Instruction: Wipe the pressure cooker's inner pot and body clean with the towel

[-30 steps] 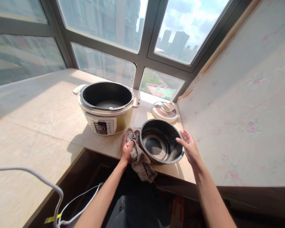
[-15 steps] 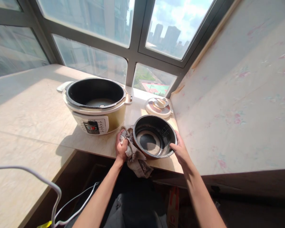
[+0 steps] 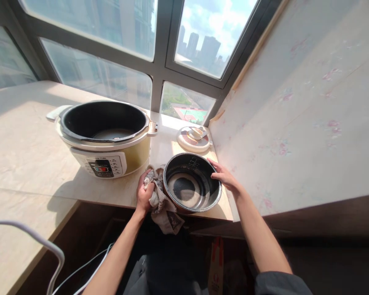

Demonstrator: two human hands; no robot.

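Note:
A round dark inner pot [image 3: 184, 200] stands at the front edge of the sill, its inside coated black with a pale ring on the bottom. My right hand [image 3: 223, 176] grips its right rim, the thumb over the edge and the fingers along the outside wall. Against the pot's left side, my left hand [image 3: 145, 192] is closed around a crumpled greyish cloth [image 3: 164, 213], which hangs partly over the sill edge. Left of both hands sits a white and gold electric cooker [image 3: 135, 157], lidless, its dark interior showing.
Behind the pot, a round lid [image 3: 194, 139] with a handle lies near the window corner. A papered wall [image 3: 283, 155] closes off the right side. A grey cable [image 3: 33, 235] loops at lower left, and a paper bag [image 3: 215, 266] stands below the sill.
The inner pot has turned counter-clockwise, its inside markings shifting from the right towards the back. My right hand has moved farther back along the rim. The whole view has swung right.

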